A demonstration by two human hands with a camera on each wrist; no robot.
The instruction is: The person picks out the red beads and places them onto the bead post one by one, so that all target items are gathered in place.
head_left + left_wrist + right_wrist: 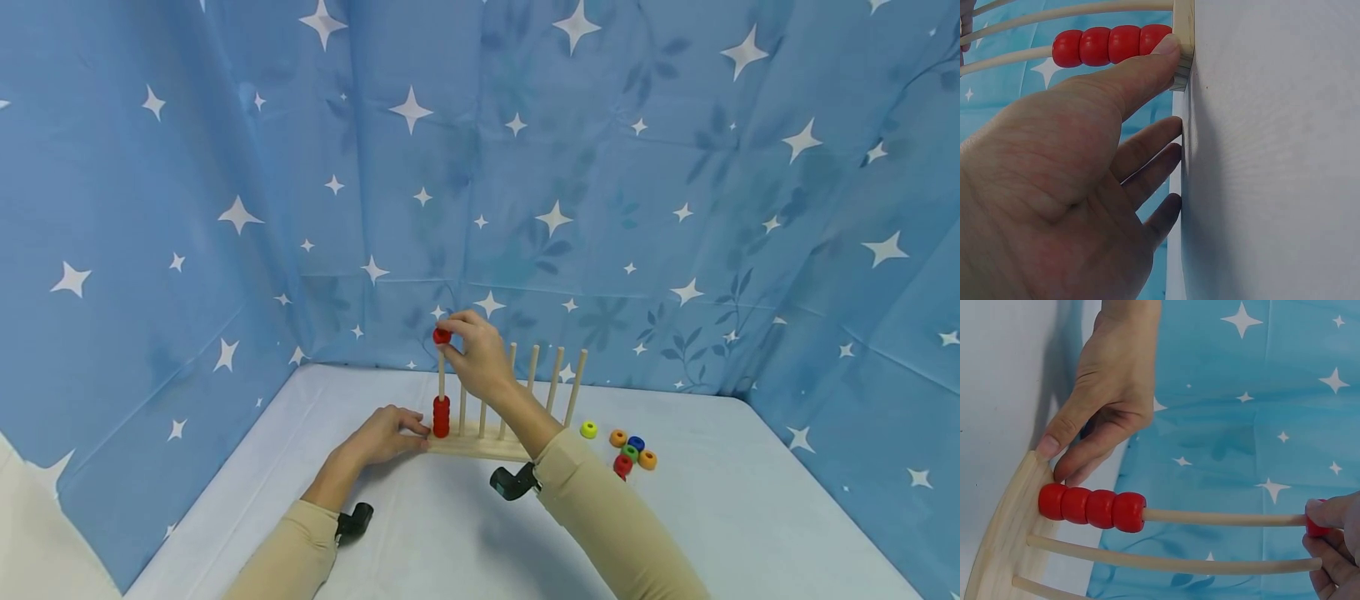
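Observation:
My right hand [482, 354] pinches a red bead [441, 337] at the top of the leftmost peg of a wooden bead rack [480, 448]. Lower on that peg, several red beads [1092, 507] are stacked against the base. At the base's left end, my left hand [384, 435] holds the wood between thumb and index finger. Its thumb [1141, 72] presses the front edge beside the lowest bead, while the other fingers extend past the end, close to the table. Bare pegs [1172, 559] stand to the right of the beaded one, partly hidden by my right arm in the head view.
To the right of the rack, loose beads lie on the white table: a yellow bead [588, 429], orange beads [648, 460], a blue bead [637, 442], a green bead [629, 452] and red ones [622, 465]. A blue starred curtain [450, 167] hangs behind the table.

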